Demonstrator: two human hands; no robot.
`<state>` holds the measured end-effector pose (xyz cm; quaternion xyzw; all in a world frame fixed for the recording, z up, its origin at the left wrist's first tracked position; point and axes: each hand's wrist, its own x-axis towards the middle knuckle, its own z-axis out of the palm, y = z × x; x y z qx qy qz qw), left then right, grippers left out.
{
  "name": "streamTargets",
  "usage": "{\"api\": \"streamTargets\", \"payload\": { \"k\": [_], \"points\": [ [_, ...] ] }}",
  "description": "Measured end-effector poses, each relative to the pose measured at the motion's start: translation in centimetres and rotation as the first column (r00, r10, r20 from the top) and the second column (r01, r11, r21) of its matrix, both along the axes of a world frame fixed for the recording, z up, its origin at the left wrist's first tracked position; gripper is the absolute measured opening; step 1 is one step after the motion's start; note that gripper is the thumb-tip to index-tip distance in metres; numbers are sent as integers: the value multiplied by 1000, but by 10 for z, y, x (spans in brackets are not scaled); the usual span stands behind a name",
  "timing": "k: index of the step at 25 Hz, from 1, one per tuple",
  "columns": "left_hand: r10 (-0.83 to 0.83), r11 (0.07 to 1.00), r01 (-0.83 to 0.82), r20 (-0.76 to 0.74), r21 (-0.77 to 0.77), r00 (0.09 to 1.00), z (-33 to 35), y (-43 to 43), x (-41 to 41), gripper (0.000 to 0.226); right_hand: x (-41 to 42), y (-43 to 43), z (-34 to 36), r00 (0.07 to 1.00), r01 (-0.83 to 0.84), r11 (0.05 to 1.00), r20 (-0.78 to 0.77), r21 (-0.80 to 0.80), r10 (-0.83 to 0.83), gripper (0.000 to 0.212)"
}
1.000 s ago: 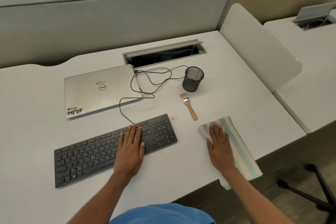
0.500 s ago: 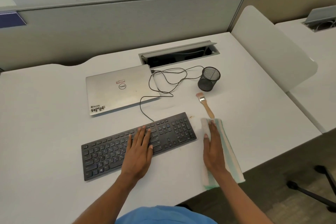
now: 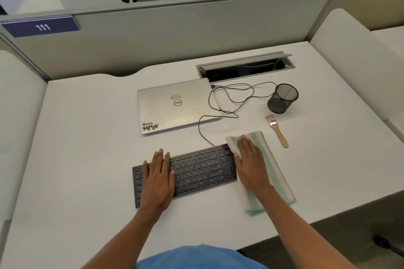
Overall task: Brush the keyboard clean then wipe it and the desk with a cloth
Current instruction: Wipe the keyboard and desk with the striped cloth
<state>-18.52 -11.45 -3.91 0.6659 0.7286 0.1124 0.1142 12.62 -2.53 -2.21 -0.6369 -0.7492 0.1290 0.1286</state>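
A black keyboard (image 3: 196, 170) lies near the front of the white desk (image 3: 87, 137). My left hand (image 3: 158, 179) rests flat on its left half, fingers straight. My right hand (image 3: 251, 164) presses flat on a folded white cloth with green stripes (image 3: 275, 172), which covers the keyboard's right end and lies onto the desk beside it. A small wooden-handled brush (image 3: 277, 130) lies on the desk just right of the cloth, touched by neither hand.
A closed silver laptop (image 3: 175, 107) lies behind the keyboard, with a black cable (image 3: 229, 98) looping beside it. A black mesh pen cup (image 3: 282, 98) stands behind the brush. An open cable hatch (image 3: 244, 66) sits at the back. Grey partitions enclose the desk.
My right hand has slid the cloth left from the bare desk onto the keyboard's right end. My left hand has shifted toward the keyboard's left side.
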Motion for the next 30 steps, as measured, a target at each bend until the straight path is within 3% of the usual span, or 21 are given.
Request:
{"api": "streamTargets", "payload": {
  "k": [6,14,24,30],
  "points": [
    [8,1000,-8,-55,9,998,-6,-5,-4,63,-24,-7,-14,993,48,999,113,-18,-46,61],
    [26,999,-24,-60,25,998,-5,-6,-3,61,-88,-27,-12,988,-10,999,156,-50,18,64],
    [26,998,-23,-51,50,998,-8,-6,-4,59,-156,-60,-5,931,-299,952,196,-66,306,68],
    [22,997,-19,-42,69,999,-8,-7,-5,58,-135,-50,-5,909,-370,927,184,-56,373,66]
  ]
}}
